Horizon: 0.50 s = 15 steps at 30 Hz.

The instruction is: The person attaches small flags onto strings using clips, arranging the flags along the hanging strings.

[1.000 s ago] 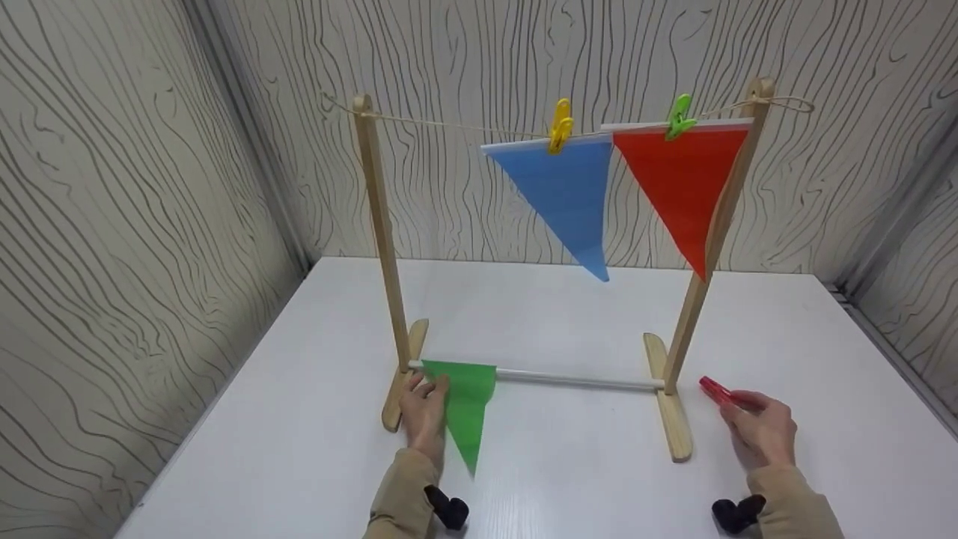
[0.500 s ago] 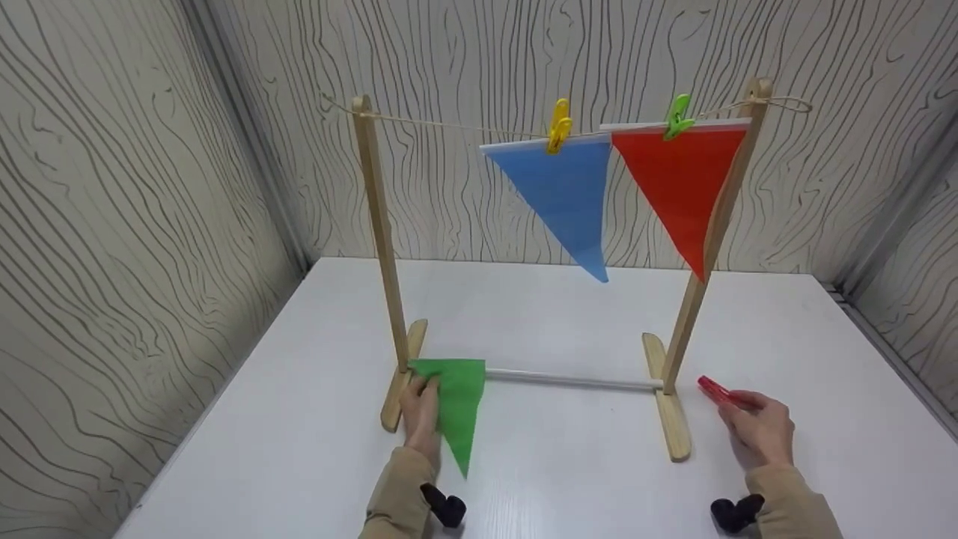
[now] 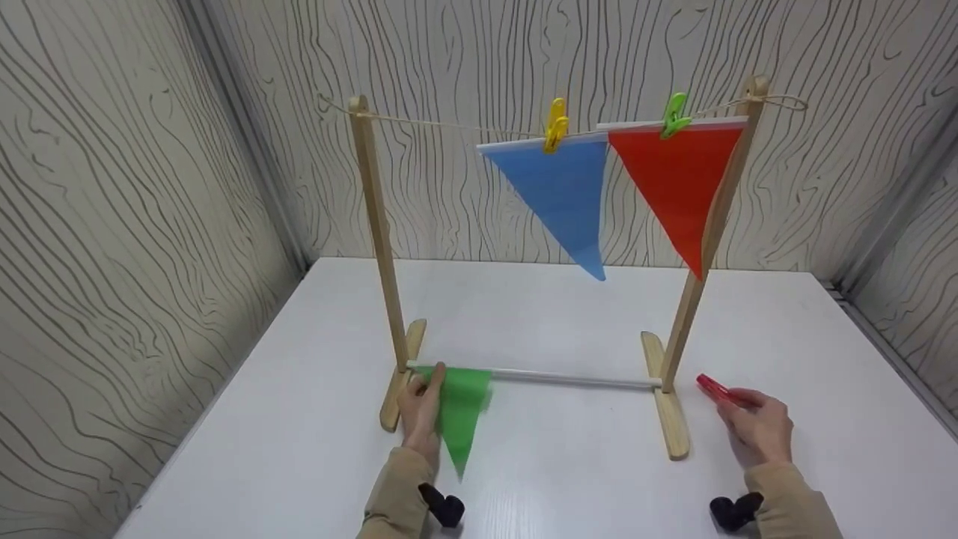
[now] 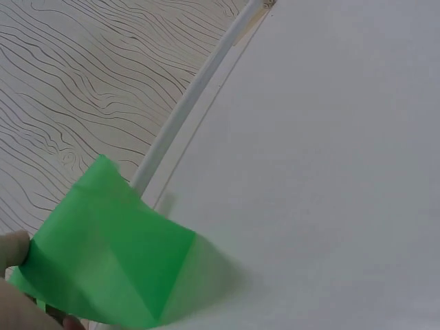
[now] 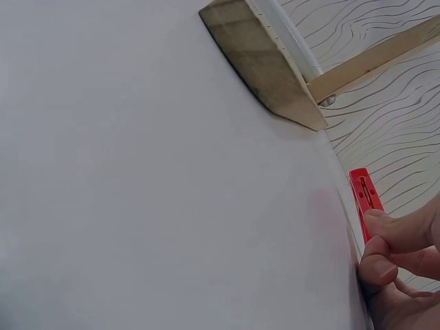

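Observation:
Low at the left of the stand, my left hand point(image 3: 420, 412) pinches a green pennant flag point(image 3: 462, 419) near its upper left corner. One finger lies up across the flag's top edge, in front of the white crossbar point(image 3: 569, 378). The left wrist view shows the green flag bent, with only fingertips point(image 4: 12, 251) visible at the lower left. Right of the stand, my right hand point(image 3: 760, 427) holds a red clothespin point(image 3: 715, 389) just above the table. Thumb and fingers grip one end of that clothespin in the right wrist view.
A wooden stand's left post point(image 3: 380, 239) and right post point(image 3: 682, 329) carry a string point(image 3: 441, 124). Blue flag point(image 3: 561, 187) and red flag point(image 3: 677, 180) hang from it by a yellow clothespin point(image 3: 555, 127) and a green clothespin point(image 3: 675, 116). Patterned walls surround the white table point(image 3: 569, 464).
The green flag has shifted slightly left overall, its top edge dipping a little below the crossbar. A left finger has moved up across that edge. The right hand stays with the red clothespin.

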Each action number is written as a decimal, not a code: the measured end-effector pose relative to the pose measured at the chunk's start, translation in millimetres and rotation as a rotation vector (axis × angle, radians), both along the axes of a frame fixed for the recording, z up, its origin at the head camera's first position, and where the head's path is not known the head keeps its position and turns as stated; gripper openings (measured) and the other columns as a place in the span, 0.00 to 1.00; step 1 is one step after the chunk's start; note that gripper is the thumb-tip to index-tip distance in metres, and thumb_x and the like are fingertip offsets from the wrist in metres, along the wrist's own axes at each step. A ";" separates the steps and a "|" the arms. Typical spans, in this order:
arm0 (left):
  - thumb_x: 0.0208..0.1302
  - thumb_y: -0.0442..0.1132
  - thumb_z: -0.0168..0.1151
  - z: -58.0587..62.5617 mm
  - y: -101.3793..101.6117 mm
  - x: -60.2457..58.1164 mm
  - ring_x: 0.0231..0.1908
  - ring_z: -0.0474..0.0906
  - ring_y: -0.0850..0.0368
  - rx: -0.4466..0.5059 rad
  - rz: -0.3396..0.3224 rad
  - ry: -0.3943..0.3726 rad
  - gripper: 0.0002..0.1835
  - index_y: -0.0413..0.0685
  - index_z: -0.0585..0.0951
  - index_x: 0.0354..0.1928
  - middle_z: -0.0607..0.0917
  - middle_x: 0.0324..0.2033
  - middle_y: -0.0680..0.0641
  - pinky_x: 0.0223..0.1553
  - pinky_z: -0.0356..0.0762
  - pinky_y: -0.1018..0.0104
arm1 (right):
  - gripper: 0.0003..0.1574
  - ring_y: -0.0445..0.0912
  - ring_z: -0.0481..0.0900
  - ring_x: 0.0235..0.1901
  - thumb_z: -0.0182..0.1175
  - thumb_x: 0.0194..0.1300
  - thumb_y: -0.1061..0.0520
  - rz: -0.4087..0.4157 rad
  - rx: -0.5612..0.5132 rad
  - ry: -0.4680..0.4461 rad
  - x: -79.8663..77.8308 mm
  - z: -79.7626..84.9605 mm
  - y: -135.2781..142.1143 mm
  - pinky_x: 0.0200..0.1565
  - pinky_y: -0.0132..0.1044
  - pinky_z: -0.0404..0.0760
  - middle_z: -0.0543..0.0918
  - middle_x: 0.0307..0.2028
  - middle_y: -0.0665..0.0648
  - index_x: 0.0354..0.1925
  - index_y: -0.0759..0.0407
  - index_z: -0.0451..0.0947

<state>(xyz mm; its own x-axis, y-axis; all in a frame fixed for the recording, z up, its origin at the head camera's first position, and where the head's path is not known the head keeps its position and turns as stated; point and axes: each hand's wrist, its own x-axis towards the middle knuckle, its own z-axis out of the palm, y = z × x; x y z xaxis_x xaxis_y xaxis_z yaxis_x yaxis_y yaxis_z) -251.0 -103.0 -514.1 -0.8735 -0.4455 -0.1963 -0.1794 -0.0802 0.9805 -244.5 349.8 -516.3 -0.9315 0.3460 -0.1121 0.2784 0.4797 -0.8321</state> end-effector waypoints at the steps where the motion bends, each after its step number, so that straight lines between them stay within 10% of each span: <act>1: 0.70 0.53 0.62 -0.2 -0.1 -0.1 0.34 0.64 0.56 -0.004 0.000 -0.002 0.24 0.51 0.65 0.21 0.65 0.25 0.53 0.40 0.63 0.65 | 0.32 0.68 0.72 0.57 0.58 0.69 0.58 0.002 0.009 0.005 0.1 -0.1 0.0 0.57 0.55 0.73 0.72 0.60 0.80 0.64 0.77 0.67; 10: 0.67 0.50 0.67 1.6 0.3 2.5 0.37 0.70 0.57 0.041 0.005 0.034 0.20 0.50 0.70 0.24 0.72 0.27 0.55 0.44 0.66 0.64 | 0.31 0.54 0.77 0.44 0.60 0.68 0.57 -0.005 0.038 0.007 0.9 1.0 0.3 0.36 0.28 0.72 0.78 0.53 0.78 0.61 0.77 0.70; 15: 0.68 0.46 0.66 2.4 0.9 2.3 0.48 0.77 0.53 0.062 -0.013 0.061 0.13 0.43 0.79 0.38 0.85 0.41 0.48 0.57 0.70 0.57 | 0.31 0.53 0.77 0.44 0.60 0.69 0.57 -0.002 0.032 0.005 1.0 1.4 0.4 0.38 0.30 0.72 0.78 0.54 0.78 0.62 0.76 0.70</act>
<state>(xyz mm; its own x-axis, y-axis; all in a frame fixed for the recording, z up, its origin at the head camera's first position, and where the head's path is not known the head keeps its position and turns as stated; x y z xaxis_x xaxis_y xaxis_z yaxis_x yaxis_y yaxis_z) -248.7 -102.1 -511.7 -0.8903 -0.4228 -0.1692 -0.1207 -0.1391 0.9829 -243.4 350.2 -514.8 -0.9313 0.3514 -0.0964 0.2755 0.5057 -0.8175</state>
